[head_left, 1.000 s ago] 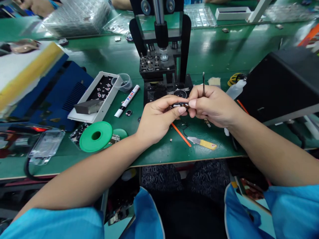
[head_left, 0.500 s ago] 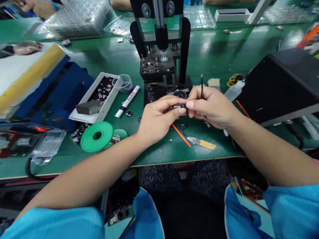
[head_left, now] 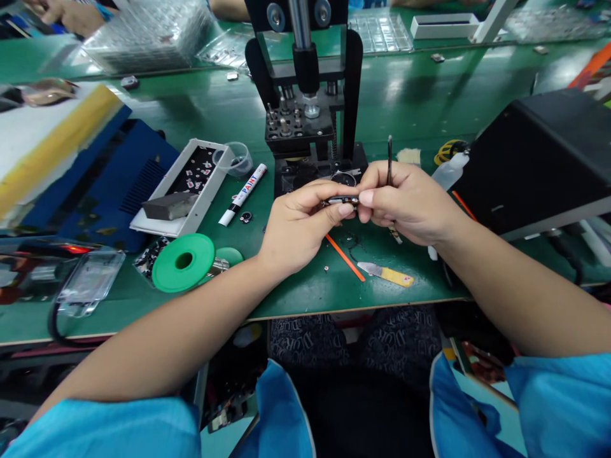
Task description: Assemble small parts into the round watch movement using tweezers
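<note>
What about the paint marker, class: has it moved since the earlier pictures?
No, the paint marker lies where it did beside the white tray.

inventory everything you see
bench: one, green, throughout
press: one, black, centre
open trays: two, white, left and back right
cup: one, clear, by left tray
paint marker: one, white-black, left of press
spool: one, green, front left
sticks: two, orange, front, right
blade: one, silver-yellow, front centre
bottle: one, whitish, right
box: one, black, right
unit: one, blue, left
plastic trays: stack, clear, back left
device: one, dark, centre
slim tool: one, dark, centre right
left grip: one, bare, holding device
right grip: one, bare, holding slim tool
sleeves: two, blue, bottom
</note>
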`<state>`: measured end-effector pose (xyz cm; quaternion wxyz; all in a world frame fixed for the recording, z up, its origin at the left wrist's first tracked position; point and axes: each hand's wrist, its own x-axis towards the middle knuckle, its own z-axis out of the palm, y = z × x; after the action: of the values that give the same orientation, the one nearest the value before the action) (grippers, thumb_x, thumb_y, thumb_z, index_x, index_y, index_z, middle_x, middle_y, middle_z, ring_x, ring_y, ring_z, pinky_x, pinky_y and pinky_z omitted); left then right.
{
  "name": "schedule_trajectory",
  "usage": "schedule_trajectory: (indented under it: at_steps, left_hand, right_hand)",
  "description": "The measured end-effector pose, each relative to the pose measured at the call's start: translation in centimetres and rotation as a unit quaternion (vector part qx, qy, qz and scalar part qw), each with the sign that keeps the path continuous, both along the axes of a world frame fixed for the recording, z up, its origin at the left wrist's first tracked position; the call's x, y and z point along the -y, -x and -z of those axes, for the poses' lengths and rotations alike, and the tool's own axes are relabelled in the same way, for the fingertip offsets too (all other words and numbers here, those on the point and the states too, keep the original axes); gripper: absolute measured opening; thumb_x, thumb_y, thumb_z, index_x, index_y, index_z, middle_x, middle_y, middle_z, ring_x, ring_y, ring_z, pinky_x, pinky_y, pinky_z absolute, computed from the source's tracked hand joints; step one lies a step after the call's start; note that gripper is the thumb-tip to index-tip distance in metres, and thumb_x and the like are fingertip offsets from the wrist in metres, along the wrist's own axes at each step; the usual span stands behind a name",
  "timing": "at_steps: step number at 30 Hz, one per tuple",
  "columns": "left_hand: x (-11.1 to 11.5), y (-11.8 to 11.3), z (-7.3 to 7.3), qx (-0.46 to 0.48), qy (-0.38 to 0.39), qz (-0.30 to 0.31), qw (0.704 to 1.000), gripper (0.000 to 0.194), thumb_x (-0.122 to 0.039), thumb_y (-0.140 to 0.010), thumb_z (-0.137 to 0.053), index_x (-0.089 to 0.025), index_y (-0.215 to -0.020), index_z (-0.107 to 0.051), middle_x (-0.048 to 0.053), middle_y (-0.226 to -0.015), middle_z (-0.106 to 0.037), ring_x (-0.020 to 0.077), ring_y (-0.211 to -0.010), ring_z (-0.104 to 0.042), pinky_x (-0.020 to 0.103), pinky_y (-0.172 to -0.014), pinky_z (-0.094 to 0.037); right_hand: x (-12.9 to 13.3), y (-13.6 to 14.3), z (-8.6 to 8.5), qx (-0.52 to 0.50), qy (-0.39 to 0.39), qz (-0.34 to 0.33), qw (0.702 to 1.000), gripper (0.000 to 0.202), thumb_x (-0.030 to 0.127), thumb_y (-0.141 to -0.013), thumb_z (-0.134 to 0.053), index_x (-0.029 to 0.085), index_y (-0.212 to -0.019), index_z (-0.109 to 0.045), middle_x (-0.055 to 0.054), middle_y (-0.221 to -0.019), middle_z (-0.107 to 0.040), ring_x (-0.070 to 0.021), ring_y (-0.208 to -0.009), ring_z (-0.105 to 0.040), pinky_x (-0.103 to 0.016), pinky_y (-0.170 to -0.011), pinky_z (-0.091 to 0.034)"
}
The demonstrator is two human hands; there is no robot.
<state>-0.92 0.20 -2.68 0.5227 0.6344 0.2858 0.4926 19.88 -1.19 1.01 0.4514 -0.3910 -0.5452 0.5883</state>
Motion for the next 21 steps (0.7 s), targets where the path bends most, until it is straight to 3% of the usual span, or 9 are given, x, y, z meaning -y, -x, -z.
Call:
schedule_trajectory:
  at_steps: [6,10,17,21]
  left_hand:
    - [-0.37,-0.38,0.12,0.07,0.069,0.029,0.995,0.028,-0.043,-0.084,-0.105,-0.031,-0.107,-0.093,0.003,-0.103,-0.088,0.0164,-0.089,-0.082,0.028,-0.079,-0.067]
    - [-0.4,-0.49,-0.01,0.077,0.111,0.034,0.99,0.037,-0.047,-0.08,-0.108,-0.028,-0.106,-0.09,0.003,-0.099,-0.088,0.017,-0.088,-0.083,0.026,-0.075,-0.066]
    - [-0.34,-0.57,-0.06,0.057,0.138,0.009,0.989,0.042,-0.048,-0.076,-0.11,-0.026,-0.106,-0.089,0.0,-0.089,-0.084,0.0088,-0.068,-0.074,0.018,-0.064,-0.06]
    - [-0.31,-0.46,0.05,0.021,0.099,-0.008,0.995,0.041,-0.044,-0.078,-0.108,-0.025,-0.109,-0.091,0.001,-0.094,-0.085,0.0095,-0.066,-0.07,0.021,-0.064,-0.061]
  right_hand:
    - [-0.08,0.0,0.16,-0.008,-0.019,0.014,1.0,0.022,0.029,-0.086,-0.089,0.022,-0.083,-0.068,0.002,-0.067,-0.072,-0.0065,-0.05,-0.044,-0.024,-0.046,-0.027]
    - [-0.19,-0.08,0.09,0.009,-0.042,0.019,0.999,0.021,0.03,-0.086,-0.089,0.022,-0.084,-0.07,0.002,-0.068,-0.069,-0.0104,-0.06,-0.054,-0.024,-0.052,-0.035]
    - [-0.37,-0.34,-0.05,0.063,-0.098,0.085,0.99,0.008,0.024,-0.085,-0.083,0.022,-0.085,-0.075,0.0,-0.077,-0.071,-0.0166,-0.077,-0.062,-0.03,-0.067,-0.047]
    - [-0.21,-0.43,-0.19,0.146,-0.144,0.1,0.974,0.003,0.023,-0.087,-0.08,0.022,-0.086,-0.077,0.0,-0.079,-0.069,-0.0165,-0.077,-0.057,-0.031,-0.069,-0.045]
